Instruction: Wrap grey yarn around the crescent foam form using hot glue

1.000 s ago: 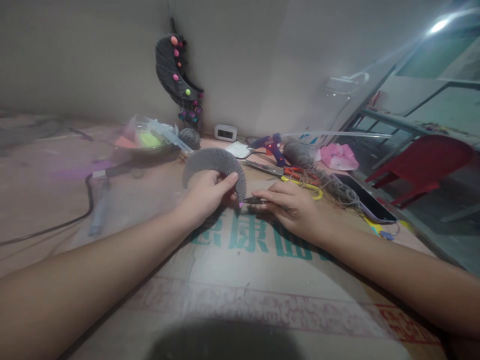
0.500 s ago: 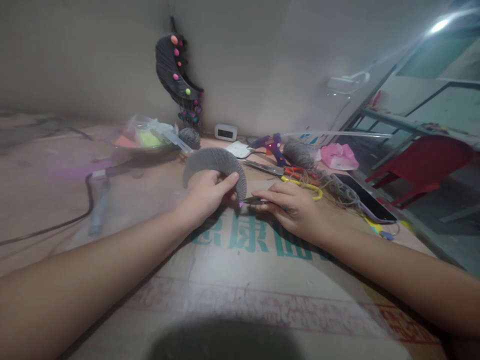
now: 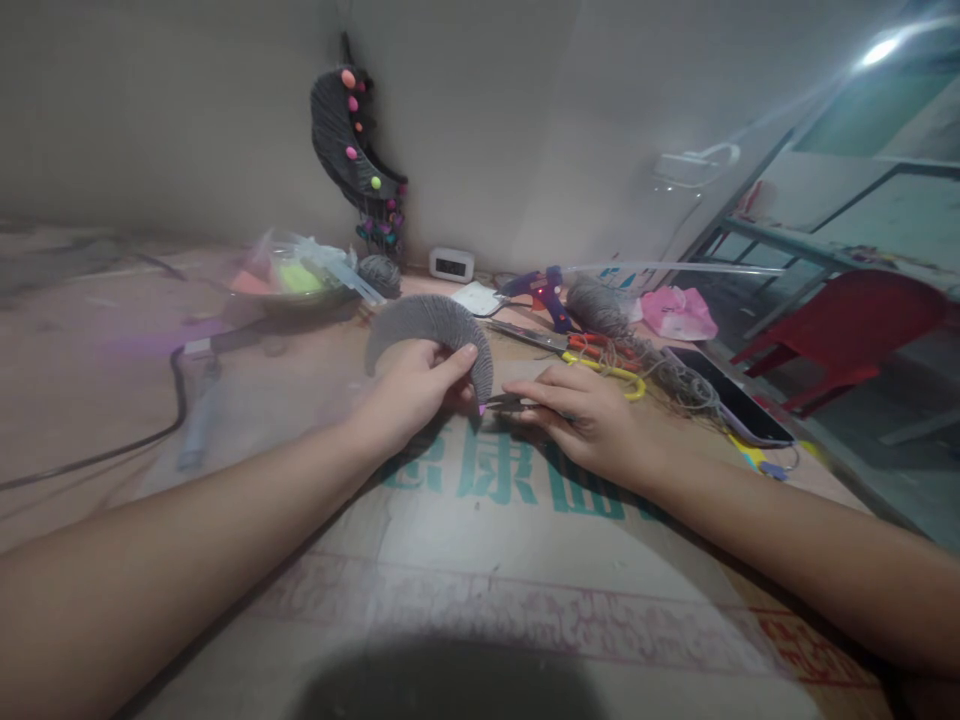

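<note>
A crescent wrapped in grey yarn (image 3: 427,318) is pinched by my left hand (image 3: 424,380), thumb on the front near its right end. At that end's pointed tip sits a tiny purple-pink piece (image 3: 482,409). Dark tweezers (image 3: 510,403) are in the closed fingers of my right hand (image 3: 585,415). Their tips lie right beside the purple-pink piece, with the prongs slightly apart. Whether they touch it, I cannot tell. My left fingers behind the crescent are mostly hidden.
A finished-looking crescent with coloured balls (image 3: 337,140) hangs on the wall. Behind my hands are a bowl (image 3: 300,297), a small clock (image 3: 451,265), a glue gun (image 3: 547,295), scissors (image 3: 532,335) and grey yarn (image 3: 600,305). A phone (image 3: 727,395) lies right; a cable (image 3: 180,390) runs left.
The tweezers' prongs have parted a little at the purple-pink piece, which stays at the crescent's tip. Both hands have hardly moved.
</note>
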`<action>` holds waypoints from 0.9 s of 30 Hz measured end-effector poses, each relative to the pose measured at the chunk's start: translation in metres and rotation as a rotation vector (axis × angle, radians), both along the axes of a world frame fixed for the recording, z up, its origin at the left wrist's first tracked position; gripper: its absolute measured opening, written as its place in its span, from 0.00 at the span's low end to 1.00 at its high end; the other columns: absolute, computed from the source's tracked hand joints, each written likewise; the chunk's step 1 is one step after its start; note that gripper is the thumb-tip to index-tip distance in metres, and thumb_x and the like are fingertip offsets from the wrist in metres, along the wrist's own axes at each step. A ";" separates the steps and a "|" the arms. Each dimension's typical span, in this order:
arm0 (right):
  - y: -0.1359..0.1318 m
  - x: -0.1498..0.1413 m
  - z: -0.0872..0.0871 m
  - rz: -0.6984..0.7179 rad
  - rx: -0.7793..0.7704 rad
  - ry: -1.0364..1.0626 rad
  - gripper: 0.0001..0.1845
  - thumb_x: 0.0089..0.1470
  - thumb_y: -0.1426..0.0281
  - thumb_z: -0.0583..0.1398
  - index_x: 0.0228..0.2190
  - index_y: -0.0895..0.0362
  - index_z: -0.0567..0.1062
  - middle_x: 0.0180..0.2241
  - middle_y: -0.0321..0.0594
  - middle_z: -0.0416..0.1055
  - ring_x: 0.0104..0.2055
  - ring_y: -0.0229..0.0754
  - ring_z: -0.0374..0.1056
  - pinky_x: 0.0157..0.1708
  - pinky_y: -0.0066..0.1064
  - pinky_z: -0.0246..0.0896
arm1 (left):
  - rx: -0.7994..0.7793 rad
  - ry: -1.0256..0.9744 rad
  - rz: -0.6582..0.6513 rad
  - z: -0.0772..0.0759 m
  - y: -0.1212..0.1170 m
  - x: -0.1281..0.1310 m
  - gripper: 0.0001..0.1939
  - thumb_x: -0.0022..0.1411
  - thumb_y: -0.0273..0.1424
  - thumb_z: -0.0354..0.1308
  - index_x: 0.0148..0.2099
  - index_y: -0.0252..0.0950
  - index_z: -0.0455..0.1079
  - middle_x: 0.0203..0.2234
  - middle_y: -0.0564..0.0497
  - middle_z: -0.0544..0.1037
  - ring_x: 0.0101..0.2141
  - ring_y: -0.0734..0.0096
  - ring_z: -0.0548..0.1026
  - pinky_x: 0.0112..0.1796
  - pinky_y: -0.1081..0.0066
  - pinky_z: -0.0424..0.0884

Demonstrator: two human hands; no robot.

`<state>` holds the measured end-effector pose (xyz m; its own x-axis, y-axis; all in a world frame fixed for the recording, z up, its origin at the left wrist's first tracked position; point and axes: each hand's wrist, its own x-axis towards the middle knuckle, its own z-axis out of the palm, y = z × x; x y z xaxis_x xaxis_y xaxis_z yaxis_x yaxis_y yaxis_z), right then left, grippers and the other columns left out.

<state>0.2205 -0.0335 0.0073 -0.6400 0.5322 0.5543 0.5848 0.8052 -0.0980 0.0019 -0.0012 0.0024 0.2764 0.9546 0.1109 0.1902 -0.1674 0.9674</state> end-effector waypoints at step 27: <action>0.000 0.001 -0.001 0.006 0.030 0.033 0.13 0.61 0.70 0.58 0.46 0.59 0.76 0.31 0.42 0.72 0.33 0.40 0.68 0.33 0.32 0.62 | -0.054 -0.082 0.036 -0.008 0.004 -0.002 0.23 0.58 0.51 0.56 0.28 0.33 0.67 0.21 0.47 0.76 0.23 0.69 0.73 0.29 0.69 0.68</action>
